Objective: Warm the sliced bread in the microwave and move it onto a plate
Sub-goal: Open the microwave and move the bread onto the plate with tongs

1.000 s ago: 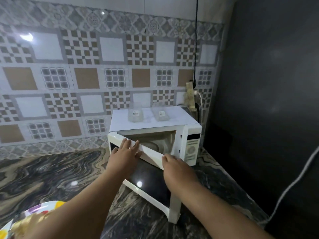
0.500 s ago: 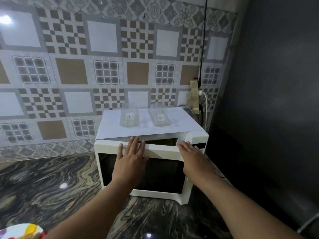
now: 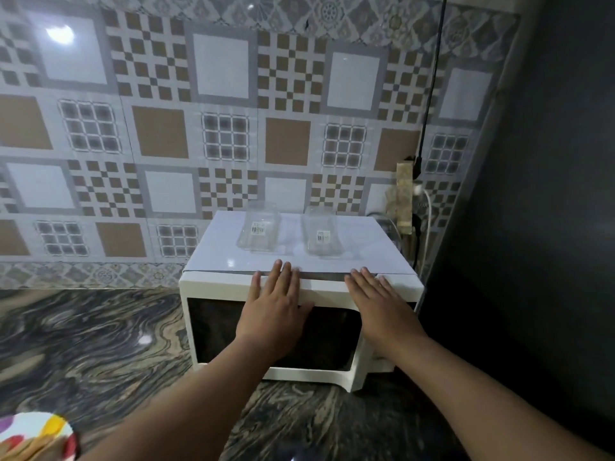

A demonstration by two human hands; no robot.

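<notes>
A white microwave [image 3: 213,291] stands on the dark marbled counter against the tiled wall. Its drop-down door [image 3: 216,331], with a dark glass window, is up against the front. My left hand [image 3: 274,309] lies flat on the door's upper middle, fingers spread. My right hand [image 3: 379,302] presses flat on the door's upper right, covering the control panel side. A colourful plate [image 3: 36,430] shows at the bottom left corner with something pale brown on it, likely bread. The microwave's inside is hidden.
Two clear glass containers [image 3: 258,231] [image 3: 321,234] sit on a white sheet on the microwave's top. A power strip with plugs and cables [image 3: 404,197] hangs on the wall behind. A dark tall surface [image 3: 532,227] stands close on the right. The marbled counter [image 3: 93,341] stretches left.
The microwave door swung up from half lowered to upright against the front, with both my hands pushing on it. The view moved closer and lower.
</notes>
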